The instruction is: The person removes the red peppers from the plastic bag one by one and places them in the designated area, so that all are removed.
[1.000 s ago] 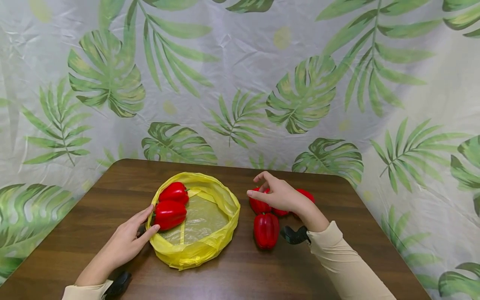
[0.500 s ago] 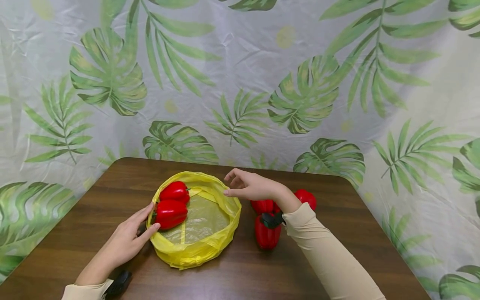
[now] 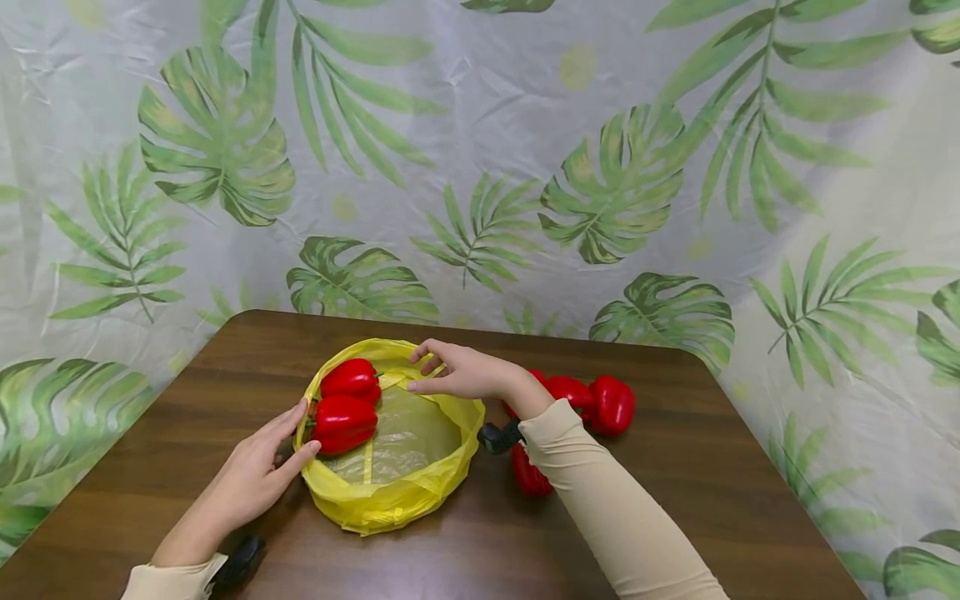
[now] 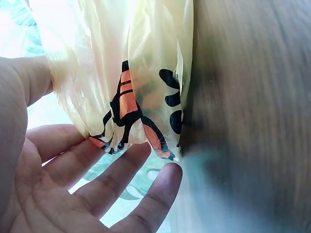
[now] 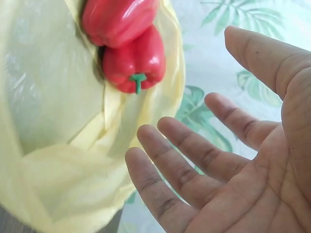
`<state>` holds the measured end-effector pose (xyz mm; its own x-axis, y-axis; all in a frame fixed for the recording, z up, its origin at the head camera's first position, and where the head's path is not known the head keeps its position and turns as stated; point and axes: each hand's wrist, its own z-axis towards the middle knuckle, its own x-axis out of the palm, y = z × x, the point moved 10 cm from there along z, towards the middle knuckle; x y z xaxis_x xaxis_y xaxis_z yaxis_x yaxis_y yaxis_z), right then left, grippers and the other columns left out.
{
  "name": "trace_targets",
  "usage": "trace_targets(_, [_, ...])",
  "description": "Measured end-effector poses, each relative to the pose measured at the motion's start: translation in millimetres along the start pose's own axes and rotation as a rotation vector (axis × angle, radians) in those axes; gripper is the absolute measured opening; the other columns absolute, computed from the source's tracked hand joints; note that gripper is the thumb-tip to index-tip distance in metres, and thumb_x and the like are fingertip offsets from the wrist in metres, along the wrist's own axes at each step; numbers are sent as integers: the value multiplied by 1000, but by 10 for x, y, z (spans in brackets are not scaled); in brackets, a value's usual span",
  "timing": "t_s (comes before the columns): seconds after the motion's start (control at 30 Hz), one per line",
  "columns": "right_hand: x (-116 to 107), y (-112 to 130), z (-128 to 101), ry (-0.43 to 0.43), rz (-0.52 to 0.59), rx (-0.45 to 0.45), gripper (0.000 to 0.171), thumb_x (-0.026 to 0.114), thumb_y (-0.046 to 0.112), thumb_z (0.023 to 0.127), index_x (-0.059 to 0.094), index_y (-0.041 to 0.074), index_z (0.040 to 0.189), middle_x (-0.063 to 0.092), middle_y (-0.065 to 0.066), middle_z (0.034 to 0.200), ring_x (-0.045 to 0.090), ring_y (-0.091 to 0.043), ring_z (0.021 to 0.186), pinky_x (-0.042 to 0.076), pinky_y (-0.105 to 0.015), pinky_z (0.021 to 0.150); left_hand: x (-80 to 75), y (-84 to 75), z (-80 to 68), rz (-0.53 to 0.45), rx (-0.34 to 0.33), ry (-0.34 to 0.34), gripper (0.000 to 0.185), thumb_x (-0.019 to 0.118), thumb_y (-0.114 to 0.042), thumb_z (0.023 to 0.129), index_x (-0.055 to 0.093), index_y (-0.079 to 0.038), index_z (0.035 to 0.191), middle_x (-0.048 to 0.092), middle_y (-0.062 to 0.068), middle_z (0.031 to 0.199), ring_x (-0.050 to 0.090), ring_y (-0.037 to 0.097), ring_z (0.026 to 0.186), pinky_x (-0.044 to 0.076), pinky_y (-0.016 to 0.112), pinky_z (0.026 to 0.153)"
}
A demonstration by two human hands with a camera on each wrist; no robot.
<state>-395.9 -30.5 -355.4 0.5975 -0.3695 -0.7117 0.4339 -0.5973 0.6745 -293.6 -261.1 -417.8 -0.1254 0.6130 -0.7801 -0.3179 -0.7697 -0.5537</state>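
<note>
A yellow plastic bag (image 3: 397, 496) lies spread wide on the brown table (image 3: 712, 467), with two red bell peppers (image 3: 345, 412) inside at its left. My left hand (image 3: 262, 467) rests with straight fingers against the bag's left rim (image 4: 121, 97), thumb by the nearer pepper. My right hand (image 3: 453, 371) hovers over the bag's far rim, fingers relaxed and empty; the right wrist view shows its bare palm (image 5: 233, 170) above the bag (image 5: 53, 160) and both peppers (image 5: 131, 48). More red peppers (image 3: 592, 400) lie on the table right of the bag, partly behind my right forearm.
A leaf-print cloth (image 3: 480, 167) hangs behind the table and drapes around its sides. A black wrist strap (image 3: 498, 436) shows at my right sleeve, another (image 3: 240, 562) at my left. The bag carries a black and orange print (image 4: 131, 116).
My right hand has left the peppers on the right and moved left, over the bag's far rim, holding nothing. The left hand has stayed at the bag's left rim.
</note>
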Motion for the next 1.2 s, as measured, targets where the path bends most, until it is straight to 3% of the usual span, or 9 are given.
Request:
trace_targets(0.4, [288,220,399,90,20,-41,57,68,36,107,51,12,155,51,-13,163,51,-31,151,53,-40,115,12,1,-9,-8,-9,10,73,71,-34,105,42,2,163,46,32,163,58,54,138,65,55,88])
trace_targets(0.63, [427,310,563,119,-22,-65,59,72,36,103,56,12,154,57,-14,158,51,-33,150,53,-36,112,19,0,-12,-14,-13,19,74,70,-34,105,42,2,163,45,33,163,57,55,139,65,56,89])
trace_targets(1.2, [601,399,694,151,-120,-26,55,76,35,100,62,21,151,61,-7,155,56,-23,144,50,-30,116,39,22,2,-22,-8,34,74,70,-34,106,40,2,163,44,32,164,59,53,138,65,54,89])
